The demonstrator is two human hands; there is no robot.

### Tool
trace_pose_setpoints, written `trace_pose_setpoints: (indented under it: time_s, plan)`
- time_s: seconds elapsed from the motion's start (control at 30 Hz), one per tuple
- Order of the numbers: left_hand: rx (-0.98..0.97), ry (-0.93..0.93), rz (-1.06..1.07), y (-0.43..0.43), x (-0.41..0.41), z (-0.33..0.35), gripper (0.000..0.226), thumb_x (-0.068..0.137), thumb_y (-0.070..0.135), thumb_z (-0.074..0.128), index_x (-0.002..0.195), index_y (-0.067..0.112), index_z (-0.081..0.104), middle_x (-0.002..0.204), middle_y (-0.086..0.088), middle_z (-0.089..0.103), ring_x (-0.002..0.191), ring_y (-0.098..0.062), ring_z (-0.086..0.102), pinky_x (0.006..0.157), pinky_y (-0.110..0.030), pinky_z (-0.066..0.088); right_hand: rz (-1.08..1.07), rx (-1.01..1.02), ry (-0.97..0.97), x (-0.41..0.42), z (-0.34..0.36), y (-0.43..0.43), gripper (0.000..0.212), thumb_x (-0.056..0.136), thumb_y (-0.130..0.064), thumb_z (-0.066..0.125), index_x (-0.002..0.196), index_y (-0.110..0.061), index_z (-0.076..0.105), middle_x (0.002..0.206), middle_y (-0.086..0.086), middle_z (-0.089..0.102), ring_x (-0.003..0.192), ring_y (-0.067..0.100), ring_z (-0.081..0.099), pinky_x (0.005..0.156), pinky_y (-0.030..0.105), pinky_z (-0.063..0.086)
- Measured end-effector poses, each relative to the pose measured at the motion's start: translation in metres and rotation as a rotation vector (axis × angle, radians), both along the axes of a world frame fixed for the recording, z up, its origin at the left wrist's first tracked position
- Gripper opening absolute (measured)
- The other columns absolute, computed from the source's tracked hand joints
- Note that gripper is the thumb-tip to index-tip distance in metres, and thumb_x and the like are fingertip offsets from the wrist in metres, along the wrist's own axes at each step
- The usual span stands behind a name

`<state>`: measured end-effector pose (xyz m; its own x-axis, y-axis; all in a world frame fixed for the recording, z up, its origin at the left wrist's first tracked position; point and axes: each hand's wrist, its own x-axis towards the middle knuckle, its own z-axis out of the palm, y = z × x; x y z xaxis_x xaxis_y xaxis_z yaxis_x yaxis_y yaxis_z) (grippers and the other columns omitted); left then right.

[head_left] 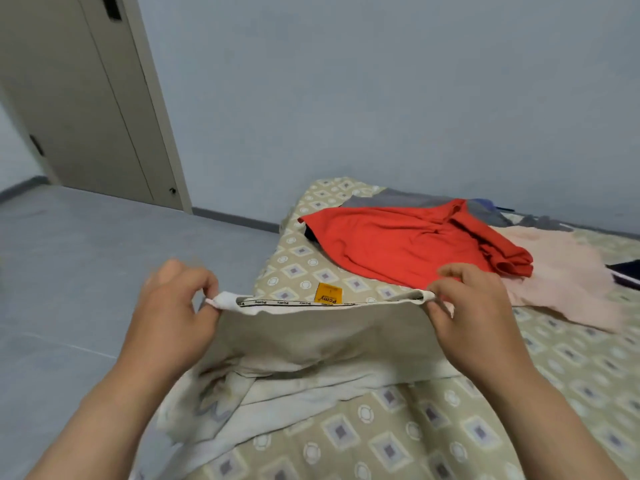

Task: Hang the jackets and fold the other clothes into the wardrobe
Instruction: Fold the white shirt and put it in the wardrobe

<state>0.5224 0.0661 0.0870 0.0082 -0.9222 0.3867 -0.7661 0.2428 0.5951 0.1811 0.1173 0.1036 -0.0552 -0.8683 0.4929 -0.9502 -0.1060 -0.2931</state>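
While both hands are raised over the near corner of the bed, a beige garment (311, 334) hangs stretched between them by its waistband (298, 302). The left hand (176, 303), slightly blurred, pinches one bunched, whitish end of that band between thumb and curled fingers. The right hand (471, 306) pinches the other end in the same way, so the top edge runs taut and nearly level from one hand to the other. An orange label (328, 293) is fixed to the inner face of the band, about midway between the hands, beside a strip of printed lettering too small to read. Below the hands the cloth falls loosely and gathers in folds on the patterned bed sheet (450, 420), with part of it trailing over the mattress edge under the left forearm. Just beyond the right hand lies a red garment (391, 247), spread flat with one end rumpled. A pink garment (561, 282) lies to the outside of the right hand, partly under the red one. Further beyond, a grey garment (391, 199) shows from under the red one's far edge, and a dark garment (627, 271) lies at the frame's border well to the right. Far beyond the left hand, across the grey floor (104, 254), stands a tall beige door panel (79, 109); whether it belongs to the wardrobe cannot be told.
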Motion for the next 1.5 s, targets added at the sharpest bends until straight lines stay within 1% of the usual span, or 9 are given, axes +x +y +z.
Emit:
trace_pose_setpoints:
  time_s: [0.33, 0.47, 0.6, 0.77, 0.83, 0.9, 1.07, 1.3, 1.5]
  plan:
    - [0.219, 0.278, -0.243, 0.081, 0.028, 0.083, 0.002, 0.085, 0.034, 0.063, 0.085, 0.036, 0.062, 0.078, 0.013, 0.067, 0.064, -0.001, 0.057, 0.058, -0.029, 0.041, 0.163, -0.019, -0.423, 0.034, 0.093, 0.082, 0.026, 0.094, -0.010, 0.057, 0.078, -0.031, 0.060, 0.079, -0.021, 0.062, 0.073, -0.002, 0.056, 0.060, 0.010, 0.036]
    - [0.047, 0.185, -0.095, 0.087, 0.033, 0.107, 0.030, 0.091, 0.020, 0.064, 0.066, 0.037, 0.067, 0.076, 0.004, 0.056, 0.071, -0.007, 0.053, 0.062, -0.029, 0.037, 0.436, 0.401, -0.649, 0.058, 0.119, 0.117, 0.016, 0.089, -0.010, 0.064, 0.076, -0.018, 0.069, 0.075, -0.003, 0.066, 0.069, 0.009, 0.056, 0.069, 0.030, 0.042]
    - [-0.022, 0.416, -0.101, 0.097, 0.023, 0.143, 0.027, 0.093, 0.013, 0.059, 0.074, 0.027, 0.072, 0.068, -0.001, 0.058, 0.062, -0.015, 0.053, 0.061, -0.031, 0.044, 0.859, 0.908, -0.624, 0.097, 0.133, 0.149, 0.021, 0.088, -0.006, 0.067, 0.096, -0.023, 0.075, 0.092, -0.004, 0.074, 0.082, 0.004, 0.066, 0.072, 0.016, 0.049]
    - [0.223, 0.966, -0.604, 0.124, 0.008, 0.181, 0.036, 0.097, 0.002, 0.051, 0.076, 0.022, 0.072, 0.085, -0.008, 0.067, 0.068, -0.014, 0.062, 0.062, -0.023, 0.048, 0.476, 0.336, -0.680, 0.130, 0.135, 0.121, 0.024, 0.094, -0.008, 0.061, 0.110, -0.025, 0.068, 0.105, -0.005, 0.071, 0.095, 0.019, 0.067, 0.084, 0.035, 0.057]
    - [0.278, 1.032, -0.698, 0.133, 0.008, 0.193, 0.028, 0.088, 0.000, 0.056, 0.076, 0.020, 0.071, 0.086, -0.008, 0.068, 0.066, -0.015, 0.060, 0.060, -0.025, 0.045, 0.441, 0.194, -0.670, 0.140, 0.143, 0.107, 0.031, 0.094, -0.020, 0.063, 0.119, -0.038, 0.060, 0.116, -0.016, 0.064, 0.104, 0.000, 0.062, 0.087, 0.020, 0.053]
    - [0.294, 1.047, -0.752, 0.139, 0.009, 0.204, 0.019, 0.077, -0.001, 0.062, 0.077, 0.017, 0.070, 0.084, -0.009, 0.068, 0.062, -0.017, 0.060, 0.055, -0.026, 0.045, 0.523, 0.213, -0.664, 0.147, 0.150, 0.093, 0.049, 0.088, -0.029, 0.066, 0.133, -0.045, 0.052, 0.132, -0.019, 0.055, 0.116, -0.014, 0.052, 0.089, 0.009, 0.046]
    - [0.275, 1.008, -0.844, 0.152, 0.017, 0.228, 0.018, 0.072, -0.001, 0.059, 0.077, 0.013, 0.069, 0.081, -0.010, 0.065, 0.062, -0.019, 0.061, 0.054, -0.024, 0.045, 0.908, 0.485, -0.718, 0.161, 0.168, 0.080, 0.038, 0.093, -0.010, 0.063, 0.126, -0.029, 0.067, 0.130, -0.008, 0.065, 0.127, 0.010, 0.055, 0.105, 0.034, 0.046]
    - [0.138, 0.923, -0.539, 0.149, 0.025, 0.216, 0.021, 0.093, 0.010, 0.059, 0.093, 0.021, 0.077, 0.086, -0.006, 0.074, 0.071, -0.015, 0.068, 0.060, -0.024, 0.054, 0.811, 0.572, -0.766, 0.177, 0.175, 0.080, 0.016, 0.091, -0.016, 0.062, 0.090, -0.002, 0.069, 0.081, 0.014, 0.063, 0.071, 0.024, 0.055, 0.066, 0.037, 0.042]
    - [0.313, 0.884, -0.324, 0.160, 0.019, 0.122, 0.033, 0.094, 0.042, 0.050, 0.112, 0.020, 0.067, 0.102, -0.003, 0.075, 0.091, -0.018, 0.072, 0.071, -0.028, 0.055, 0.418, 0.322, -0.862, 0.168, 0.181, 0.062, 0.008, 0.082, -0.006, 0.050, 0.079, -0.011, 0.055, 0.073, 0.010, 0.048, 0.069, 0.021, 0.043, 0.063, 0.037, 0.030]
